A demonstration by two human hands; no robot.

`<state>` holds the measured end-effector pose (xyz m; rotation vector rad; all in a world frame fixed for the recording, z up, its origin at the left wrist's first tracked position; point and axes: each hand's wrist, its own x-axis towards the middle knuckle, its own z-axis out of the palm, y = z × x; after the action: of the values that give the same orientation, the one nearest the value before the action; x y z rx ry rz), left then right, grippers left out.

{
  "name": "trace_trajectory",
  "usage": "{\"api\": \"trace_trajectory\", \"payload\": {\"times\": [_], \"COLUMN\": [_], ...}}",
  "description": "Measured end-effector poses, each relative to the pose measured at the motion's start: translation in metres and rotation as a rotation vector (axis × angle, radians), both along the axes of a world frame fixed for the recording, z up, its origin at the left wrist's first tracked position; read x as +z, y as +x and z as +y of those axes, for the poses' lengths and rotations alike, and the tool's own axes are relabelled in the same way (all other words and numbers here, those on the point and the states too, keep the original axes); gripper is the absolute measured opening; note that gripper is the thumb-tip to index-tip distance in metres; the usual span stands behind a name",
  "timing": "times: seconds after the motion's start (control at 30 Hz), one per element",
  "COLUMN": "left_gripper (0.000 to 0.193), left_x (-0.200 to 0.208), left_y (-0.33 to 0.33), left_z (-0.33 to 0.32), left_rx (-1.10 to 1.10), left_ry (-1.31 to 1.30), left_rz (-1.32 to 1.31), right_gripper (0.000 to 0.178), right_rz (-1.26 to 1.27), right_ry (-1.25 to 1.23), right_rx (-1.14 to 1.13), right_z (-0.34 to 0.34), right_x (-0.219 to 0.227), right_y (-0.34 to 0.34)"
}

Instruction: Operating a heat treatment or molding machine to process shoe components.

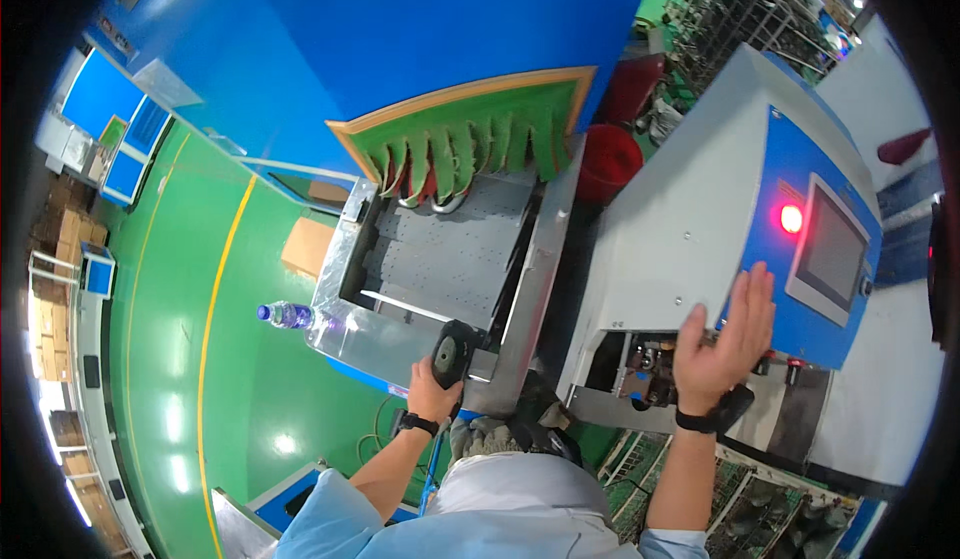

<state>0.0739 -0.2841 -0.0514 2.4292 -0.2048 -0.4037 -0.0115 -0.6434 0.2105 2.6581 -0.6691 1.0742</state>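
Note:
My left hand [432,396] is closed around a black shoe-like piece [453,355] at the near corner of the metal conveyor machine [345,334]. My right hand [727,347] is raised with its fingers straight out and holds nothing. It is in front of the blue front panel [790,159] of a white machine, below a glowing red light [791,220] and beside a dark screen [832,249]. Whether its fingers touch the panel, I cannot tell. A dark rounded part [738,409] shows beside my right wrist, partly hidden by it.
Green strips [470,154] hang over the conveyor's perforated grey bed [450,249], with shiny rounded ends under them. A plastic bottle [286,315] lies at the conveyor's left edge. Between the machines is a red bucket [608,162]. A cardboard box [308,247] is at the left.

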Motion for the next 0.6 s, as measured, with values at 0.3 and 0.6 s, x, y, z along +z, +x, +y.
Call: {"api": "trace_trajectory", "payload": {"times": [0.3, 0.6], "left_gripper": [0.073, 0.098], "left_x": [-0.033, -0.099], "left_y": [0.019, 0.018], "left_z": [0.001, 0.022], "left_rx": [-0.090, 0.074], "left_ry": [0.042, -0.027], "left_rz": [-0.103, -0.414], "right_gripper": [0.061, 0.058], "right_rz": [-0.072, -0.226], "right_ry": [0.025, 0.166], "right_rx": [0.063, 0.222], "right_z": [-0.012, -0.012], "right_x": [-0.007, 0.008], "right_y": [-0.001, -0.001]}}
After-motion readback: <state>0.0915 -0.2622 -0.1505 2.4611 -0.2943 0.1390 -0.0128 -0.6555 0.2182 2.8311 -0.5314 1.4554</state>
